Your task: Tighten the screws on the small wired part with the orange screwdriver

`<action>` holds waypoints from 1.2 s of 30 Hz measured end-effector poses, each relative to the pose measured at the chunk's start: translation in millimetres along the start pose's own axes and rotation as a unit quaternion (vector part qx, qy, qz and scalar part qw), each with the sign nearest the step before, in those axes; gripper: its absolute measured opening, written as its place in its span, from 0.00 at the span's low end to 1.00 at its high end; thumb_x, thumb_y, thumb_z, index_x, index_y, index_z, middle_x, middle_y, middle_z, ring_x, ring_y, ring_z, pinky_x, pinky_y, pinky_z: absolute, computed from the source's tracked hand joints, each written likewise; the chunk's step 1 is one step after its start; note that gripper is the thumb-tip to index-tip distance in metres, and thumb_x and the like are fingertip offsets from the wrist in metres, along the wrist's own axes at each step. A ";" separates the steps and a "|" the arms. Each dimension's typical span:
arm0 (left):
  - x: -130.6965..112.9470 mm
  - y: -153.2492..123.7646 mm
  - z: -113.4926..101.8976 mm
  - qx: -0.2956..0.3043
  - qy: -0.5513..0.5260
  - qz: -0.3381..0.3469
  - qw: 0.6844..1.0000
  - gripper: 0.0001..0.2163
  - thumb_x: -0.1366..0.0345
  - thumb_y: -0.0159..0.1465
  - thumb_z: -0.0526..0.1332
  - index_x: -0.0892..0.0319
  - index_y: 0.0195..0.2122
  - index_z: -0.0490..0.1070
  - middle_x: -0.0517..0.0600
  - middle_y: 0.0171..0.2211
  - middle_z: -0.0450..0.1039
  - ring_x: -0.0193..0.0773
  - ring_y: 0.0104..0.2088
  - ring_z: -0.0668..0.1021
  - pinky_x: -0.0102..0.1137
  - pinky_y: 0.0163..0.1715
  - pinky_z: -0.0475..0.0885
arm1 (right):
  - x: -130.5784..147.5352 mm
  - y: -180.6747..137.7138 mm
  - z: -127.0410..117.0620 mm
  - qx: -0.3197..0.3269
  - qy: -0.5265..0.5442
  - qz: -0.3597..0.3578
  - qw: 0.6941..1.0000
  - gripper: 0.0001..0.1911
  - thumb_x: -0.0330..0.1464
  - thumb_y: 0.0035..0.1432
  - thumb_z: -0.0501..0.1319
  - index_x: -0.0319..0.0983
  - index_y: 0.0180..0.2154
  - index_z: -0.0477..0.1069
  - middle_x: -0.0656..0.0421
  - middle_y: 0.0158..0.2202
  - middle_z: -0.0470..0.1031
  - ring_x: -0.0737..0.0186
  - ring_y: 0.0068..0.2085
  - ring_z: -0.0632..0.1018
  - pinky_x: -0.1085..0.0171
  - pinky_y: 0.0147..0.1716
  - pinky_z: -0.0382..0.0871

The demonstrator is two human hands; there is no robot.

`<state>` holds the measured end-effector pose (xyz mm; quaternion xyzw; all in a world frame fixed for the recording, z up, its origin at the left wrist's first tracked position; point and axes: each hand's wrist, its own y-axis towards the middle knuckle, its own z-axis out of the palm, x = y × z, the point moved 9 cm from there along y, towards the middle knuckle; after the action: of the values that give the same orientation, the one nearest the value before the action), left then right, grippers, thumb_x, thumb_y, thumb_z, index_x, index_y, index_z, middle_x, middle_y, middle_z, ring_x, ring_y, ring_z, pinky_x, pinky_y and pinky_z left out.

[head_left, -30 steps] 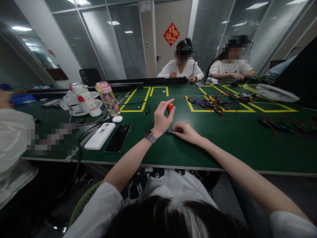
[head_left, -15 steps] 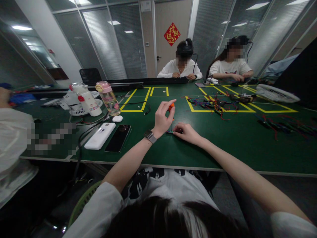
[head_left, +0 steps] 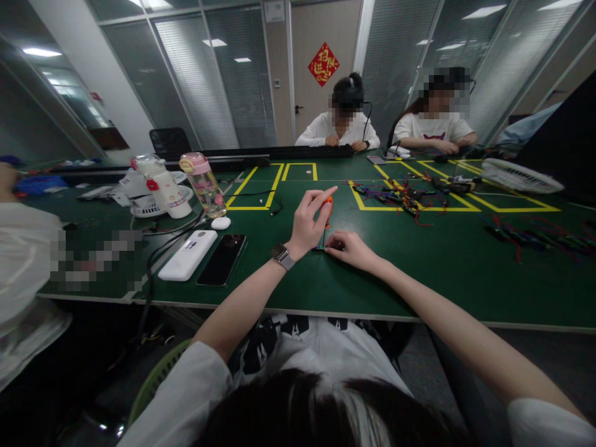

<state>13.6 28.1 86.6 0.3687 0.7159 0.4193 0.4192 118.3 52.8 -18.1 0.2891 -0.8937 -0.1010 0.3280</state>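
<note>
My left hand (head_left: 308,222) is closed round the orange handle of a screwdriver (head_left: 329,212), its index finger reaching forward over the top. The dark shaft points straight down at a small green circuit board (head_left: 320,248) on the table. My right hand (head_left: 348,249) pinches the right side of that board between thumb and fingertips, close to the shaft. Much of the board is hidden by my hands, and whatever the tip touches is too small to make out.
Left of my hands lie a black phone (head_left: 221,259), a white power bank (head_left: 188,255) and a white earbud case (head_left: 220,223). Behind them stands a pink-lidded bottle (head_left: 205,185). Wired boards (head_left: 395,194) lie ahead right. Two people sit across the green table (head_left: 298,292).
The screwdriver's handle has turned and tilted a little to the right within my left hand, and the index finger has shifted right. My right hand and the board look unmoved.
</note>
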 end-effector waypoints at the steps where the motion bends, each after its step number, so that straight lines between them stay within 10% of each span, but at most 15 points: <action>1: -1.4 0.2 1.4 0.010 -0.011 0.004 1.000 0.14 0.65 0.70 0.48 0.55 0.54 0.65 0.51 0.43 0.69 0.34 0.44 0.73 0.32 0.45 0.70 | -0.1 -0.1 0.0 0.000 0.001 -0.001 1.000 0.04 0.29 0.53 0.61 0.36 0.31 0.74 0.58 0.28 0.73 0.65 0.28 0.72 0.66 0.30 0.66; 11: 1.8 1.4 -7.3 -0.036 0.026 -0.005 0.999 0.07 0.61 0.64 0.60 0.57 0.40 0.71 0.47 0.33 0.65 0.33 0.34 0.71 0.30 0.36 0.70 | 0.7 -0.7 -0.5 -0.001 -0.004 -0.002 1.000 0.03 0.29 0.54 0.61 0.36 0.31 0.73 0.58 0.29 0.73 0.65 0.29 0.72 0.66 0.30 0.66; 18: 3.3 0.4 1.0 0.008 0.000 -0.019 1.000 0.14 0.65 0.70 0.46 0.55 0.53 0.65 0.51 0.41 0.71 0.35 0.42 0.74 0.33 0.43 0.71 | 0.4 -0.2 -0.5 0.002 -0.003 -0.004 1.000 0.03 0.29 0.54 0.61 0.36 0.31 0.73 0.58 0.29 0.72 0.65 0.28 0.72 0.66 0.29 0.65; 30: 0.7 -0.8 -2.8 -0.021 0.058 0.003 0.998 0.09 0.59 0.66 0.58 0.57 0.44 0.70 0.47 0.31 0.66 0.33 0.33 0.70 0.30 0.35 0.69 | 0.6 -0.5 -0.7 0.005 -0.009 -0.007 1.000 0.03 0.29 0.54 0.61 0.36 0.31 0.73 0.58 0.29 0.71 0.66 0.28 0.72 0.67 0.29 0.65; 36: -2.2 -1.6 -0.5 -0.001 0.030 0.005 1.000 0.15 0.66 0.71 0.45 0.56 0.53 0.65 0.52 0.42 0.69 0.35 0.42 0.72 0.31 0.42 0.70 | 2.2 -0.6 -0.7 0.010 0.002 -0.003 1.000 0.03 0.29 0.54 0.61 0.36 0.32 0.73 0.58 0.29 0.72 0.65 0.29 0.72 0.66 0.30 0.65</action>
<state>13.7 25.4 85.9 0.3588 0.7260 0.4327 0.3961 117.6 51.0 -16.6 0.2955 -0.8930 -0.0926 0.3266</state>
